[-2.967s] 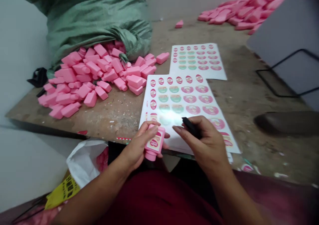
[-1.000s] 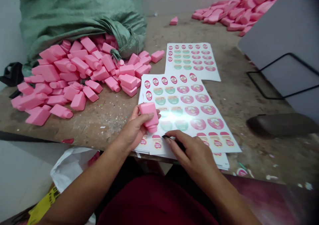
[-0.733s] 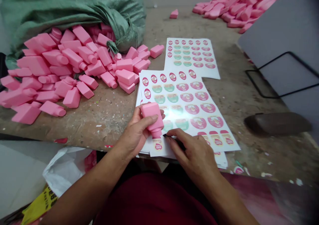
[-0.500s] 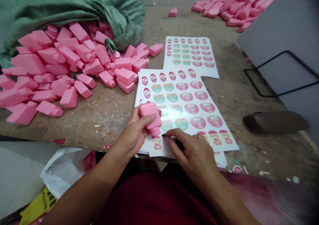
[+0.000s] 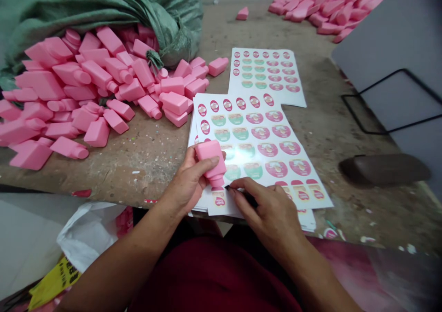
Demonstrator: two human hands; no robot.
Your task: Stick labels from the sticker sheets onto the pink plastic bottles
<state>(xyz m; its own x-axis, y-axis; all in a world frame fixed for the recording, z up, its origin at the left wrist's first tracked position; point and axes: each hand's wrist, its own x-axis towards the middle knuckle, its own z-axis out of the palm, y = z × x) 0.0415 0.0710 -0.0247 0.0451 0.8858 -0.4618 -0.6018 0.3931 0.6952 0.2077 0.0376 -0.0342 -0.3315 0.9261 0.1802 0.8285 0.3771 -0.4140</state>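
Observation:
A pink plastic bottle (image 5: 211, 158) is held in my left hand (image 5: 191, 178), its neck tilted down toward me, with thumb across its front. Below it lies a sheet of stickers (image 5: 272, 132) printed with pink and green labels. My right hand (image 5: 269, 210) is closed on a slim black pointed tool (image 5: 249, 198), mostly covered by the fingers, so its kind is unclear. Its dark tip is at the sheet's lower edge, beside a "BABY" label (image 5: 218, 198) just under the bottle's neck. Whether the tip touches the paper I cannot tell.
Many pink bottles (image 5: 100, 77) spill from a green sack (image 5: 103, 3) at left. More pink bottles (image 5: 331, 8) are heaped at the back right. Another sticker sheet (image 5: 265, 72) lies behind. At right are a brown case (image 5: 383, 169) and a black wire frame (image 5: 366, 91).
The view has shifted slightly, moving the scene a little to the right. Both hands keep nearly the same pose, with the bottle and the black tool still held.

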